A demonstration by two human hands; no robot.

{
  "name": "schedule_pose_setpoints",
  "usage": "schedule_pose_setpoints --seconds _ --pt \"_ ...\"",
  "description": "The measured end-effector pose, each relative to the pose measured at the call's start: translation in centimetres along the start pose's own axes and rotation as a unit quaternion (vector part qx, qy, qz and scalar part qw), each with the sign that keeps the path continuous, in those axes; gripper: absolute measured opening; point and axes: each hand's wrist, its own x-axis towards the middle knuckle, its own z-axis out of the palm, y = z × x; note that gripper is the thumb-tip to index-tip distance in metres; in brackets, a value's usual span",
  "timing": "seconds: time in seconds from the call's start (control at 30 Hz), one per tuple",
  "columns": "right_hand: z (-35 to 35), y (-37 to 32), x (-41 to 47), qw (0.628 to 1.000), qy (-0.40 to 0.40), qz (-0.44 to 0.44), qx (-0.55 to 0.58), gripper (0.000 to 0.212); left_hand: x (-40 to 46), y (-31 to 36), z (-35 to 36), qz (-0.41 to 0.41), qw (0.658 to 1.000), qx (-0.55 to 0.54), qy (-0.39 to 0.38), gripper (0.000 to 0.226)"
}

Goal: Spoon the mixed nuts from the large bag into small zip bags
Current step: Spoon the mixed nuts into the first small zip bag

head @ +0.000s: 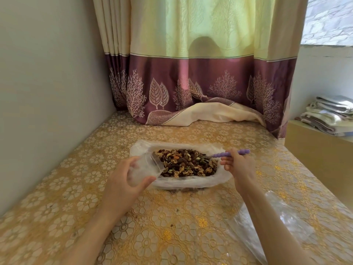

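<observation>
The left hand (122, 180) pinches a small clear zip bag (145, 167) at the edge of the large white bag of mixed nuts (187, 165). The right hand (238, 165), fingers curled, grips a purple beaded-handle spoon (229, 154), its bowl seemingly buried. Bare gold floral worktop (172, 226) lies nearer.

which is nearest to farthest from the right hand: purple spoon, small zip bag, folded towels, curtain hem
From the right hand:
1. purple spoon, held in it
2. small zip bag, across the nuts, in the left hand
3. curtain hem, behind on the table
4. folded towels, far right shelf
</observation>
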Motion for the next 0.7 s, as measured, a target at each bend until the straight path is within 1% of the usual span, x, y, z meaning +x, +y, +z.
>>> schedule_pose_setpoints --seconds 0.13,0.27,0.37,0.53,0.7 --pt "-0.1 -0.4 -0.2 0.999 -0.012 0.012 0.028 0.035 0.1 -0.1 0.0 -0.006 1.0 -0.001 -0.001 0.065" --pt "0.4 -0.9 -0.8 0.999 -0.035 0.0 0.04 0.036 0.0 -0.1 0.1 -0.018 1.0 -0.002 -0.018 0.065" --pt "0.7 -1.6 -1.3 0.997 -0.053 -0.013 0.051 0.035 0.1 -0.1 0.4 -0.042 0.999 -0.017 -0.029 0.07" --pt "2.2 -3.3 -3.0 0.988 -0.122 -0.028 0.093 0.038 0.0 0.5 0.4 -0.074 0.995 -0.054 -0.03 0.073" --pt "4.4 -3.9 -5.5 0.977 -0.192 -0.03 0.09 0.028 -0.1 1.1 0.4 -0.091 0.992 -0.079 -0.026 0.076"
